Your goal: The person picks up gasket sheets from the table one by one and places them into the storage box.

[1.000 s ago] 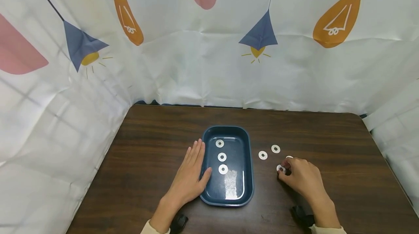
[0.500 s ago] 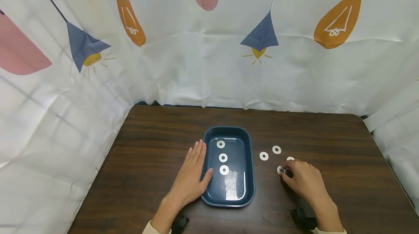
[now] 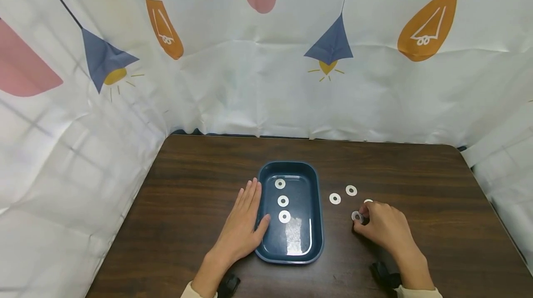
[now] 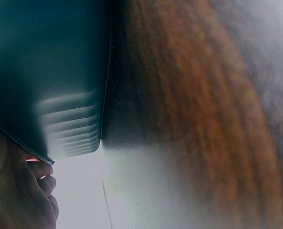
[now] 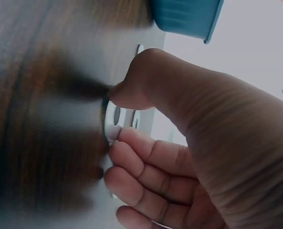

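1. The right hand (image 3: 385, 228) pinches a white ring (image 3: 357, 216) between thumb and fingertips at the tabletop (image 3: 416, 173), right of the blue tray (image 3: 318, 224).
2. A firm edge grip suits so thin a ring; it could slip.
3. The left hand (image 3: 241, 226) lies flat, fingers relaxed, touching the tray's left rim and steadying it.
4. Three rings (image 3: 283, 201) lie inside.

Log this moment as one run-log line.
right hand: pinches washer | left hand: rests against tray | tray: three washers
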Available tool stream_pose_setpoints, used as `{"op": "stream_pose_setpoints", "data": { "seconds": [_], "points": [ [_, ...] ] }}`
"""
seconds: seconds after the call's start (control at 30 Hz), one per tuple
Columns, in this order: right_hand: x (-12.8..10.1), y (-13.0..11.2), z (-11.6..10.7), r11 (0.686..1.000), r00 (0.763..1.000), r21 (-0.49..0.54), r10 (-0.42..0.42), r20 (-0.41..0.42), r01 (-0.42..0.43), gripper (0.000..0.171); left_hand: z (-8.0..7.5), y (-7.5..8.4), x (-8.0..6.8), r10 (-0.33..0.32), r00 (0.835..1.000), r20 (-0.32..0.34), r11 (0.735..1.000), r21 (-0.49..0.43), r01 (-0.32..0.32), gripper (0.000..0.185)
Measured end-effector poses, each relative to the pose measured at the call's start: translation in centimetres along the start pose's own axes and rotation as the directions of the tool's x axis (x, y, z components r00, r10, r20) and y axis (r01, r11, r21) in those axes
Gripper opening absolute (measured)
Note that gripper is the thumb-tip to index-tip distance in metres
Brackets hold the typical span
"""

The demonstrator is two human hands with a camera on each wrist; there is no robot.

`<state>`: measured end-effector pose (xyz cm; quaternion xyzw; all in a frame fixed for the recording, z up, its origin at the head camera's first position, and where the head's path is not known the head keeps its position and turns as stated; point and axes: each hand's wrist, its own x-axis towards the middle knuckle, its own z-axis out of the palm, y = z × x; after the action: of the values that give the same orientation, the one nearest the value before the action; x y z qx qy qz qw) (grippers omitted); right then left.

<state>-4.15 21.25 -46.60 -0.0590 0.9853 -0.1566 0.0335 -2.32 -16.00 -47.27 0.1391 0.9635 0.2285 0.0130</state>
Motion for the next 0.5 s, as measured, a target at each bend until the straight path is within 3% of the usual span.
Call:
{"op": "stream_pose_setpoints", "data": {
  "seconds": [0.27,0.5],
  "points": [
    [-0.07,-0.04,0.38,0.998,0.996,-0.042,-0.042,-0.079,0.038,0.014,0.11,0.16,0.12,0.007,1.0,0.006,1.0,-0.005,-0.007,0.084],
    [-0.11,-0.02,0.68,0.997,0.993,-0.047,-0.058,-0.099,0.053,0.013,0.08,0.05,-0.01,0.003,1.0,0.002,1.0,0.003,-0.003,0.085]
  ]
}}
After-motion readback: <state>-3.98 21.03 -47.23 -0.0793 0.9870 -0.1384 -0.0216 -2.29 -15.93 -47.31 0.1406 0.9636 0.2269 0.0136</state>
